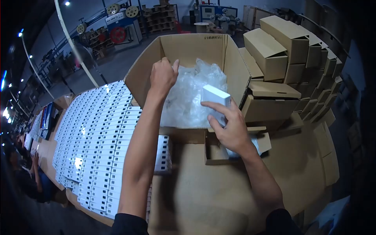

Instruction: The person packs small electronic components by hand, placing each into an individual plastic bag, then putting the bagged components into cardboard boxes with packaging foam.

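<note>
My right hand [231,125] grips a flat white box [216,96], tilted above the large open carton. Inside that carton [192,45] lies a heap of clear plastic bags [184,94]. My left hand [163,74] is raised over the carton's left side with its fingers curled in; whatever they may hold is hidden from me. Below my right wrist stands a small open cardboard box [219,161], partly covered by the hand, with some clear plastic in it.
Rows of white boxes with dark ports [94,145] fill the table's left side. A short stack of similar boxes [162,154] stands beside my left forearm. Brown cartons [270,58] are piled at the right. Another person [35,172] sits at far left.
</note>
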`<state>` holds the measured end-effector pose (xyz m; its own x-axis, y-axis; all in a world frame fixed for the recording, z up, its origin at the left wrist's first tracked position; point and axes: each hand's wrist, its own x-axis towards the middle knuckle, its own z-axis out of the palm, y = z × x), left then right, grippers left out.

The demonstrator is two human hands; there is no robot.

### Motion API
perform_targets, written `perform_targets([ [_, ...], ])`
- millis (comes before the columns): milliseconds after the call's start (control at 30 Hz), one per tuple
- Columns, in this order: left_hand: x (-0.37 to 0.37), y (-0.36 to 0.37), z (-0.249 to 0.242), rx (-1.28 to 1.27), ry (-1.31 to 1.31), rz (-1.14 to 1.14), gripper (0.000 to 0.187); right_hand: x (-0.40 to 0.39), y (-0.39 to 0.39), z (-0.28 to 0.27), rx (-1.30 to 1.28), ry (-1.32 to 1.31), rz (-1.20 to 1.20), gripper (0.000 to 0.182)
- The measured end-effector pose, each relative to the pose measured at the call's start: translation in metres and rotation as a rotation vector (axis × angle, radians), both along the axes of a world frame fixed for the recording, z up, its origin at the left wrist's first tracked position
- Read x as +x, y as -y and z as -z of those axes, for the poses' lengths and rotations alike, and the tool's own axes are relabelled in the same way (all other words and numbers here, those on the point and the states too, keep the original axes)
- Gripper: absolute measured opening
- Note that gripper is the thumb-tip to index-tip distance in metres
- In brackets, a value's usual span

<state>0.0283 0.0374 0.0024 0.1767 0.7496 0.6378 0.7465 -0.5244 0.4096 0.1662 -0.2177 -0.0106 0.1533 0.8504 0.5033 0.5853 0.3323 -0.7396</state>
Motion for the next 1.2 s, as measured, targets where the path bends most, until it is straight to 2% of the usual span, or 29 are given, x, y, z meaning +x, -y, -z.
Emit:
perform_targets([
  [67,0.018,-0.03,-0.014,-0.217,-0.135,-0.157,0.037,0.01,-0.035,-0.001,0.096,0.081,0.062,0.038],
  [167,0.031,-0.059,-0.014,-0.26,-0.266,-0.09,0.035,0.021,-0.071,0.005,0.108,0.077,0.103,0.041],
  [267,0.029,-0.095,0.005,-0.301,-0.092,0.007,0.032,0.029,-0.095,0.011,0.035,0.056,0.152,0.044],
  [433,0.011,-0.057,-0.02,-0.236,0.28,0.168,0.034,0.03,-0.113,0.018,0.094,0.025,0.201,0.048],
  [567,-0.007,-0.031,-0.025,-0.128,0.535,0.375,0.029,0.023,-0.103,-0.005,0.232,0.005,0.203,0.054],
  [633,-0.015,0.015,-0.029,-0.079,0.661,0.493,0.025,0.019,-0.087,-0.022,0.267,-0.024,0.228,0.057],
  [700,-0.024,0.067,-0.028,-0.034,0.659,0.538,0.02,0.018,-0.069,-0.033,0.262,-0.04,0.263,0.065],
  [733,-0.028,0.093,-0.024,-0.011,0.659,0.56,0.018,0.019,-0.059,-0.037,0.253,-0.01,0.231,0.064],
  [800,-0.035,0.141,-0.007,-0.14,0.732,0.586,0.017,0.022,-0.036,-0.037,0.217,0.039,0.169,0.061],
  [867,-0.035,0.187,0.012,-0.114,0.711,0.57,0.016,0.022,-0.004,-0.033,-0.005,0.017,-0.054,0.06],
  [933,-0.037,0.231,0.029,-0.166,0.689,0.587,0.014,0.016,0.034,-0.017,-0.081,0.042,-0.224,0.055],
  [1000,-0.04,0.264,0.051,-0.228,0.704,0.636,0.013,0.007,0.072,0.009,-0.312,-0.165,-0.244,0.035],
  [1067,-0.045,0.294,0.068,-0.353,0.757,0.606,0.013,0.002,0.111,0.041,-0.128,-0.094,-0.156,0.03],
  [1133,-0.057,0.312,0.088,-0.575,0.847,0.638,0.019,0.003,0.143,0.07,-0.248,-0.258,-0.131,0.027],
  [1200,-0.062,0.327,0.107,-0.608,0.863,0.619,0.019,-0.003,0.175,0.098,-0.31,-0.409,-0.112,0.025],
])
